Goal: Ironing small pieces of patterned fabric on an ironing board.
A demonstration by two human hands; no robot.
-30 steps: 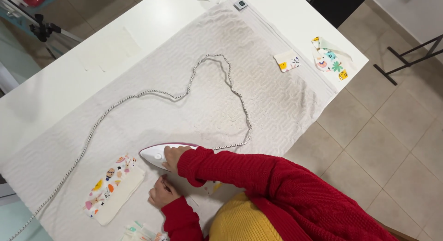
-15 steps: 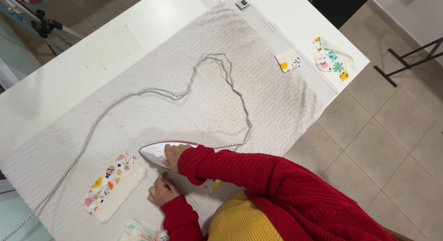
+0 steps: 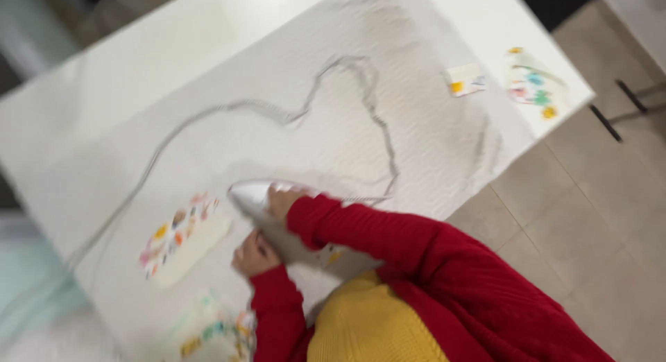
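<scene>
Here the right hand [image 3: 281, 197] has its grip closed around the handle of a white, pink-edged clothes iron [image 3: 251, 194] resting on the pale quilted towel [image 3: 361, 133] covering the white bench [image 3: 111, 84]. Just below that grip, the left hand [image 3: 251, 254] presses the towel; its grip is blurred and cannot be judged. Left of both lies a cream fabric strip with colourful prints [image 3: 182, 238].

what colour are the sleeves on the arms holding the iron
Red knit sleeves, clearest in the head view despite the blur.
</scene>
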